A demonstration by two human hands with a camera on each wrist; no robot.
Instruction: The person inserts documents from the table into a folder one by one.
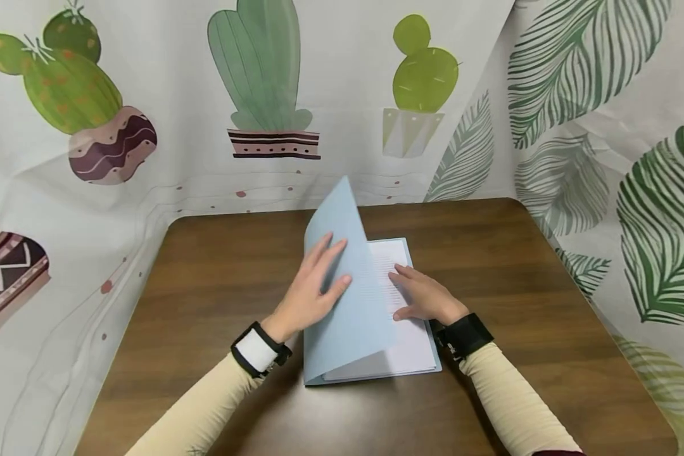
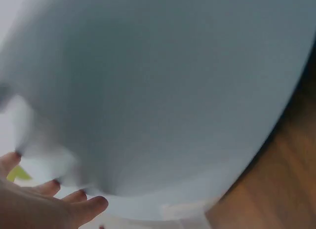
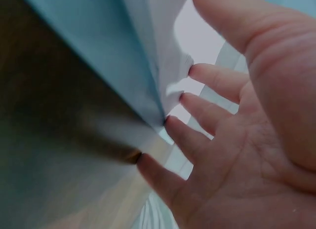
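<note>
A light blue folder (image 1: 348, 335) lies on the table with its front cover raised, leaning over to the left-hand side. Inside it, white printed sheets (image 1: 413, 348) show to the right of the cover. My left hand (image 1: 304, 294) touches the outer face of the raised cover, fingers spread and extended. In the left wrist view, these fingers (image 2: 89, 209) appear beside the broad blue cover (image 2: 173, 100). My right hand (image 1: 430, 297) is over the right part of the sheets, its fingers extended. The right wrist view has those fingertips (image 3: 190, 103) right at the edge of the papers (image 3: 173, 41).
The brown wooden table (image 1: 222, 285) stretches around the folder on all sides. Behind it hangs a white cloth (image 1: 348, 82) printed with cacti and leaves. A black band with a white patch (image 1: 259, 349) is on the left wrist and a black band (image 1: 467, 335) on the right.
</note>
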